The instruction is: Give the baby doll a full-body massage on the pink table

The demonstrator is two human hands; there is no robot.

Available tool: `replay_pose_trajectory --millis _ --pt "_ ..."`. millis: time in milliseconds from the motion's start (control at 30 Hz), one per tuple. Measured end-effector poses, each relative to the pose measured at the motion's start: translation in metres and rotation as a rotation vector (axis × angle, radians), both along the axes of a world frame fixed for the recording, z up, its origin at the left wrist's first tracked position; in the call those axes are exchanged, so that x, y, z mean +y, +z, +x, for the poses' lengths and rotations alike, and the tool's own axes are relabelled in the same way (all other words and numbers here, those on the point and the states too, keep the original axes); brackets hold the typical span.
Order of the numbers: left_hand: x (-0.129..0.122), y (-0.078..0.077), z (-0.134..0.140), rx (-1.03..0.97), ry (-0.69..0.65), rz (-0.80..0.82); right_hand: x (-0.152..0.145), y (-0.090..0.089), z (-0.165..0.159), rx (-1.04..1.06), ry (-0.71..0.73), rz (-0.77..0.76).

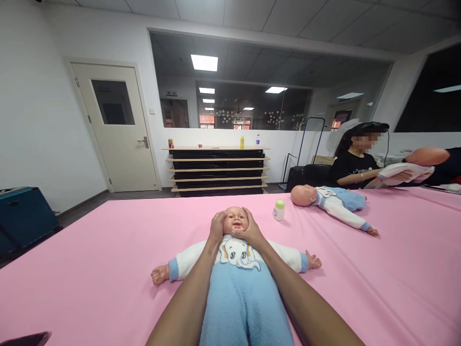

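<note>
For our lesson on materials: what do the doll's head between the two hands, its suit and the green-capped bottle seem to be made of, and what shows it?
Doll's head: likely smooth vinyl or plastic, slightly glossy, given the moulded features and soft highlights.
Suit: fabric, matt and perhaps fleecy, judging by its fuzzy surface and folds.
Bottle: probably plastic, smooth, with an opaque white body.

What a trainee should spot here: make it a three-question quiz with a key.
1. True or false: the left hand and right hand are both on the head of the nearest doll.
2. Which colour is the cap of the small bottle on the pink sheet? A) red B) green C) black
3. Fill in: this doll's outfit shows an ____.

Key: 1 true; 2 B; 3 elephant.
</note>
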State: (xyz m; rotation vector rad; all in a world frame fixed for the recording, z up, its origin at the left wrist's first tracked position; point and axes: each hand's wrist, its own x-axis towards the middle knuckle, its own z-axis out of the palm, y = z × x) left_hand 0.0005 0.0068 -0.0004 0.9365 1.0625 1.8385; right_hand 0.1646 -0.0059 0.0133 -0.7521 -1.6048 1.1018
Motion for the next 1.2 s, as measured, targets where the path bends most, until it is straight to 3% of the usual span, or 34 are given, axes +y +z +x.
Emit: replay_pose_trajectory --millis 300,433,667,900,1000,1200 --pt "-0.032 0.017 0.008 0.422 0.388 -0.064 -0.006 0.002 -0.003 0.04 0.009 -0.046" --pt "-0.049 0.027 0.015 0.607 0.42 -0.012 -0.004 -0.002 -0.006 0.069 -0.08 -0.042" --pt "-0.057 0.024 0.014 0.728 0.211 0.071 0.007 -0.011 -0.008 0.111 -0.013 -0.079" --pt "-0.047 0.017 0.004 0.515 -0.113 0.055 0.009 -0.009 0.003 0.043 0.07 -0.12" --pt "-0.046 0.016 -0.002 0.426 -0.229 -0.026 0.012 -0.007 0.009 0.018 0.15 -0.164" --pt "-0.054 0.024 -0.006 0.287 -0.394 -0.08 0.003 0.005 0.013 0.155 0.298 -0.293"
